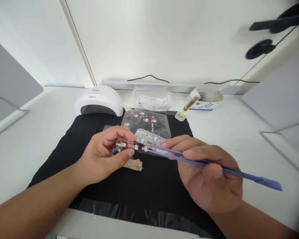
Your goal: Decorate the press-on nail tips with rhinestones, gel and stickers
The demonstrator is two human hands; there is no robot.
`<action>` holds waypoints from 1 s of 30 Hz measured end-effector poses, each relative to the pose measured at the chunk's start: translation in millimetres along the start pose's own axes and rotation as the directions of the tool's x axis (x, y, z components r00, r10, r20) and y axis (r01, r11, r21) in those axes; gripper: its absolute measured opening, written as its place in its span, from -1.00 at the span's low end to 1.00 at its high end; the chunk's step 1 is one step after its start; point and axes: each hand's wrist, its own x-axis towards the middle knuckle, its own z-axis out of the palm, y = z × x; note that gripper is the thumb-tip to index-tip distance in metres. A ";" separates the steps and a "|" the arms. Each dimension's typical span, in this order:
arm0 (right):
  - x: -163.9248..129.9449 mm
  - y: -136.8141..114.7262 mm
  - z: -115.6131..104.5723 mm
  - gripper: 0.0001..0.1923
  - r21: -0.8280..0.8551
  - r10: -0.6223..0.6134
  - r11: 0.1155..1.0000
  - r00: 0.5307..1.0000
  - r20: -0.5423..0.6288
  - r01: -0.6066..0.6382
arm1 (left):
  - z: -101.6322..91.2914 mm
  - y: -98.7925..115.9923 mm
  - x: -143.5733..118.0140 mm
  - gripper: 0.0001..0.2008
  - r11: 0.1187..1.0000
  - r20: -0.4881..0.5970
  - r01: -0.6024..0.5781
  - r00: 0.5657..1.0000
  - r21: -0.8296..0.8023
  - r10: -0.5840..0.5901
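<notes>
My left hand pinches a clear sticker strip with small white and red figures between thumb and fingers. In my right hand is a pair of purple tweezers, its tips reaching the strip's printed figures. Whether the tips grip a sticker is too small to tell. Just behind the strip shows a clear piece with similar figures, partly hidden. Farther back lies a larger transparent sticker sheet on the black mat. Below my left fingertips rests a small tan piece with grey figures.
A white nail lamp stands at the back left. Behind the mat is a clear plastic tray holding white packets. To its right are a small bottle with a gold band and an alcohol pads box. Grey panels flank both sides.
</notes>
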 end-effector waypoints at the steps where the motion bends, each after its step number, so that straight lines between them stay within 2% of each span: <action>1: -0.3 0.2 -0.6 -0.73 -0.002 -0.004 1.000 1.000 0.010 0.004 | 0.0 -0.4 -0.3 -0.81 1.000 -0.006 -0.003 1.000 0.011 0.003; 6: -2.1 1.5 -4.1 -0.71 0.003 0.004 1.000 0.999 0.053 -0.004 | -0.5 -1.9 -1.4 -0.78 0.992 -0.019 -0.079 0.996 0.094 0.081; 11: -2.1 1.1 -2.4 -0.71 -0.010 -0.012 1.000 1.000 0.018 0.013 | -2.0 -2.1 -0.9 -0.79 0.974 0.039 -0.168 0.986 0.153 0.164; 16: -2.1 1.9 -2.4 -0.72 -0.043 -0.041 0.998 0.999 0.021 0.042 | -1.0 -2.6 -0.9 -0.86 0.986 -0.003 -0.127 0.992 0.112 0.128; 19: -3.9 3.1 -5.7 -0.70 -0.076 -0.066 0.995 0.996 0.065 0.071 | 1.2 -2.2 -1.6 -0.77 0.992 -0.039 -0.103 0.994 0.076 0.106; 25: -6.1 4.1 -9.6 -0.68 -0.078 -0.103 0.990 0.983 0.151 0.116 | 5.2 0.2 -3.6 -0.66 0.996 -0.037 -0.074 0.996 0.046 0.076; 29: -6.8 4.0 -10.0 -0.67 -0.065 -0.115 0.990 0.984 0.137 0.125 | 6.3 0.8 -6.0 -0.65 1.000 -0.038 -0.022 0.999 0.002 0.022; 30: -7.4 3.6 -10.3 -0.69 -0.065 -0.075 0.994 0.990 0.120 0.084 | 6.6 1.0 -6.7 -0.65 1.000 -0.041 -0.006 0.999 -0.013 0.006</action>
